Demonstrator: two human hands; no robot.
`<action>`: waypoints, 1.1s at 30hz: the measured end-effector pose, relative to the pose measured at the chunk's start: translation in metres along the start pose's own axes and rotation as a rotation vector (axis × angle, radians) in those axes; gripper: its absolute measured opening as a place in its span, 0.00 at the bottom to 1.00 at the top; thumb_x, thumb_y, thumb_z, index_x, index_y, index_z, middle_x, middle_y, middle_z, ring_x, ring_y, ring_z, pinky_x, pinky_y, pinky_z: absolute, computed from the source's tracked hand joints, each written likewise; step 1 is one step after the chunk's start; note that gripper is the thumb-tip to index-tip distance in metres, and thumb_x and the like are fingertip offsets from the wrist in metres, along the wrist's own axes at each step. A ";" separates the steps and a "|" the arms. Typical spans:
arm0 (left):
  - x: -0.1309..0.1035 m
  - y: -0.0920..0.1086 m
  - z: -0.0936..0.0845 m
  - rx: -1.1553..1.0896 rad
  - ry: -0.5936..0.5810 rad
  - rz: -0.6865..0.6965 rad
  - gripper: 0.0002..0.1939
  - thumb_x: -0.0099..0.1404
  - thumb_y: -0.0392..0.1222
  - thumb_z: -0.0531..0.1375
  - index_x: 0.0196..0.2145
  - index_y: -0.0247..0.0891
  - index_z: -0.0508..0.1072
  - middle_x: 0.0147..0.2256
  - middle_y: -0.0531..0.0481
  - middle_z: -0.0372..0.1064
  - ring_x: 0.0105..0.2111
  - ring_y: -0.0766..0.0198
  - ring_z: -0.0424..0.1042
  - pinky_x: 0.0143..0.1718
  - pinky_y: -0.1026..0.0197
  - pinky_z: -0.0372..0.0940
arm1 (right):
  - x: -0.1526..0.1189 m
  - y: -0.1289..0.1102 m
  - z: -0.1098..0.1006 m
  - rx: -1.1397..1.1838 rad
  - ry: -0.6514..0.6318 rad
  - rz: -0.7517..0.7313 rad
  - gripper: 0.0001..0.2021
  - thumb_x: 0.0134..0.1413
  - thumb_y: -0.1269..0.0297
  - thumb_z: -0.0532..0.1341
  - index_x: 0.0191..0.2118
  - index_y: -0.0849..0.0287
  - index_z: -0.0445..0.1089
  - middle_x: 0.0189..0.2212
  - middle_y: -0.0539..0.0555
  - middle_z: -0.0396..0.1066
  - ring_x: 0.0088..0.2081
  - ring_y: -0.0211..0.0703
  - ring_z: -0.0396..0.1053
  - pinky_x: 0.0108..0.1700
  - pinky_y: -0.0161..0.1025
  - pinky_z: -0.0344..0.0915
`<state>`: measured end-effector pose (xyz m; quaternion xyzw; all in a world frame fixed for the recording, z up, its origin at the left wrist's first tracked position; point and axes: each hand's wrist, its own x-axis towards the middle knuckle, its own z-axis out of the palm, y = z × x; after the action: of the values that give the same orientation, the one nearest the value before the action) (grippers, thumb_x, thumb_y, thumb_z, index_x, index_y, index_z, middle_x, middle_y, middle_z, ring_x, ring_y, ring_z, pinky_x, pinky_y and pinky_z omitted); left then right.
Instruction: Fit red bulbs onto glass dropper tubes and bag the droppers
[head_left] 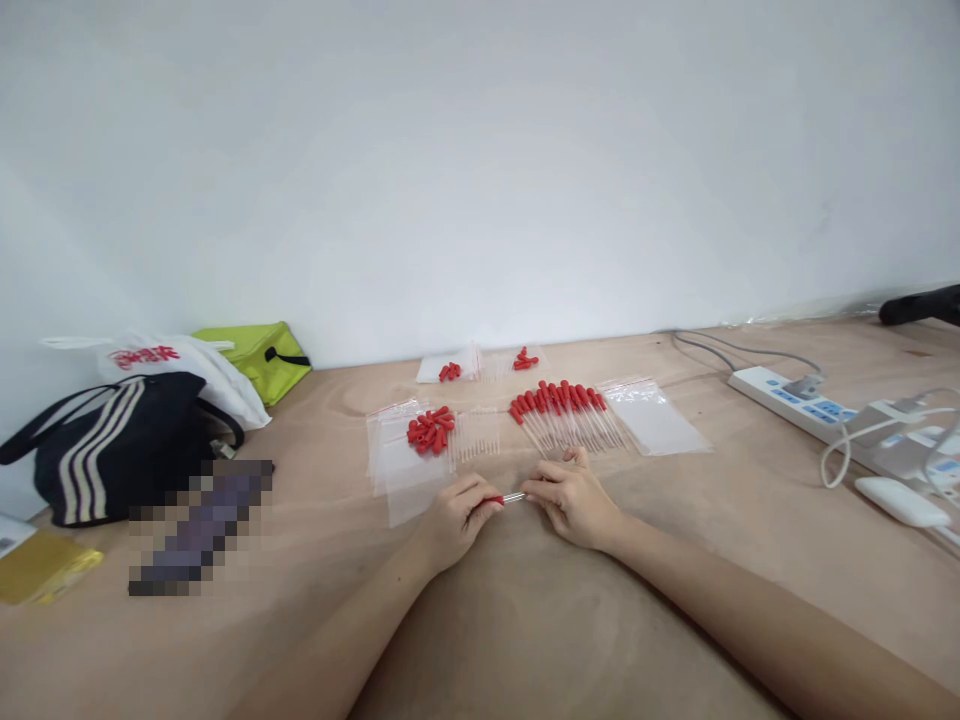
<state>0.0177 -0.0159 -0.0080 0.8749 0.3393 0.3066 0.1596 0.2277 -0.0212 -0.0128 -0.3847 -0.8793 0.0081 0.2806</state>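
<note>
My left hand (461,518) pinches the red rubber bulb (495,499) at one end of a clear glass tube (513,497). The tube's other end is gripped by the fingers of my right hand (568,497), and together the pieces look like a dropper. Just beyond my right hand lies a fan of droppers (564,405) with red bulbs at the far end. Past my left hand are a pile of loose red bulbs (430,432) on clear zip bags (409,490) and a row of bare glass tubes (475,434).
Behind lie smaller piles of red bulbs (450,372) and more tubes (495,366). A zip bag (660,420) is right of the fan. Cables run from a power strip (780,395) on the right. A black bag (127,450), green pouch (259,355) and blurred-out object (202,525) are left.
</note>
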 end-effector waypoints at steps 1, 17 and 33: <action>0.000 0.000 0.000 0.002 -0.007 0.003 0.11 0.65 0.39 0.50 0.32 0.36 0.70 0.29 0.48 0.66 0.30 0.64 0.67 0.33 0.63 0.63 | 0.000 0.000 0.000 -0.009 -0.002 -0.004 0.11 0.55 0.71 0.50 0.33 0.55 0.70 0.28 0.49 0.66 0.26 0.32 0.58 0.39 0.40 0.42; 0.001 0.008 0.000 0.063 -0.071 0.062 0.11 0.64 0.39 0.48 0.30 0.35 0.68 0.28 0.47 0.64 0.29 0.64 0.65 0.31 0.63 0.61 | 0.002 -0.016 0.006 0.085 -0.043 0.041 0.12 0.55 0.72 0.49 0.27 0.60 0.67 0.25 0.50 0.65 0.28 0.35 0.59 0.35 0.38 0.43; -0.001 -0.009 -0.005 0.215 0.270 -0.163 0.17 0.60 0.38 0.54 0.48 0.36 0.61 0.40 0.44 0.62 0.38 0.59 0.65 0.39 0.56 0.63 | 0.024 -0.002 -0.012 -0.156 -0.054 0.339 0.11 0.52 0.67 0.52 0.33 0.56 0.71 0.30 0.54 0.71 0.35 0.43 0.61 0.36 0.41 0.43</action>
<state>0.0092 -0.0095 -0.0095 0.8074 0.4581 0.3694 0.0424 0.2194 -0.0085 0.0093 -0.5476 -0.8071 -0.0025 0.2207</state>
